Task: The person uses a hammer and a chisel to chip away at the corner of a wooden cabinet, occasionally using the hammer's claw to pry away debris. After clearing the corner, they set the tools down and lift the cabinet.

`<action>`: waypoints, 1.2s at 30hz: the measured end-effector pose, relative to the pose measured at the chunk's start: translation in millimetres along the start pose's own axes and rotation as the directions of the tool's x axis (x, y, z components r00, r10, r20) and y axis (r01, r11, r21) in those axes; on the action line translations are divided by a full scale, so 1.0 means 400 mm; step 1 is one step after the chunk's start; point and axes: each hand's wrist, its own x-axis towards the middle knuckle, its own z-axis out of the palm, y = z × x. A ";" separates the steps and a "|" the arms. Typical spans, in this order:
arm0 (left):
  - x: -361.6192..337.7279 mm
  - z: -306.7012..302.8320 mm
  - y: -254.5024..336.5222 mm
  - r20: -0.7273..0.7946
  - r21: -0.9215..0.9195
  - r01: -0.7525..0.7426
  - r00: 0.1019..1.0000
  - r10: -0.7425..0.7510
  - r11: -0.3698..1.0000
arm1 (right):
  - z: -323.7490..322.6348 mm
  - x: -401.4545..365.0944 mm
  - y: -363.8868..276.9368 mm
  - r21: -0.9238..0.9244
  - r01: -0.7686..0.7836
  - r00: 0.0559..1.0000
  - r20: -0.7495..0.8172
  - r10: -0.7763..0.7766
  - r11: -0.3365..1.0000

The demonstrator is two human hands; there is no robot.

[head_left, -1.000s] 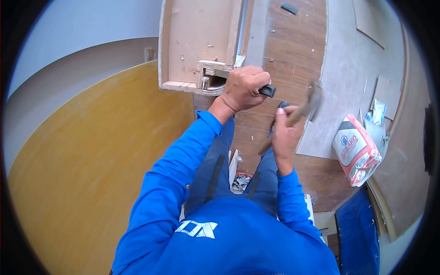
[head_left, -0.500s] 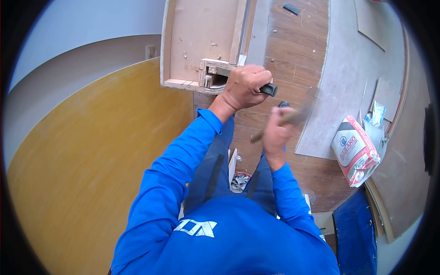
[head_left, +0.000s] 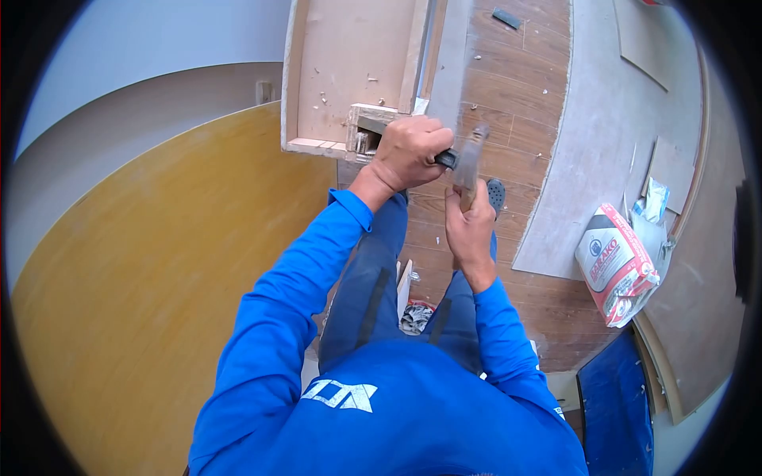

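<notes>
My left hand [head_left: 409,153] is wrapped round a chisel [head_left: 448,159], its black handle end sticking out to the right of the fist. The flat blade points left into the slot of a small layered plywood piece [head_left: 359,113] at the corner of a shallow wooden box [head_left: 349,55]. In my right hand [head_left: 471,232] is a hammer [head_left: 470,163], gripped by its wooden handle. The hammer head, slightly blurred, is right at the butt of the chisel handle. Part of the slot is hidden behind my left hand.
Wood chips lie in the box. A curved yellow board [head_left: 167,285] stands at left. On the wood-plank floor [head_left: 508,87] are a dark flat block [head_left: 506,18] and debris. To the right, a printed sack [head_left: 607,258] rests beside a pale sheet [head_left: 603,119].
The hammer has swung from the right toward the chisel's handle end. My left hand and the chisel have shifted slightly left, and the blade shows more in the slot.
</notes>
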 end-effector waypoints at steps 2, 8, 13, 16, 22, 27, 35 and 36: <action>-0.009 0.008 0.008 -0.003 0.005 -0.070 0.998 0.070 0.998 | -0.007 -0.029 0.008 0.018 -0.012 0.998 -0.064 0.014 1.000; 0.033 0.042 0.130 -0.012 -0.088 -0.097 0.995 0.097 0.991 | -0.118 -0.058 0.068 0.071 -0.190 0.942 -0.268 0.202 0.979; 0.031 0.062 0.080 -0.051 -0.083 -0.008 0.999 0.003 0.997 | -0.161 -0.043 0.075 0.169 -0.248 0.905 -0.310 0.290 0.954; 0.027 0.047 0.074 -0.052 -0.070 -0.021 0.999 0.017 0.997 | -0.156 -0.042 0.065 0.206 -0.191 0.919 -0.307 0.248 0.960; 0.028 0.025 0.073 -0.084 -0.148 -0.012 0.996 -0.001 0.989 | -0.072 -0.041 0.014 0.360 -0.102 0.926 -0.307 0.221 0.927; 0.025 0.025 0.051 -0.051 -0.109 -0.011 0.999 0.006 0.994 | -0.013 -0.039 0.032 0.007 0.060 0.993 -0.102 -0.059 0.998; 0.020 0.025 0.058 -0.062 -0.128 0.004 0.998 -0.012 0.992 | 0.008 -0.051 0.036 0.082 -0.086 0.969 -0.223 0.103 0.993; 0.014 0.025 0.055 -0.041 -0.111 0.010 0.999 -0.015 0.994 | 0.025 -0.057 0.042 -0.033 0.019 0.992 -0.128 -0.023 0.999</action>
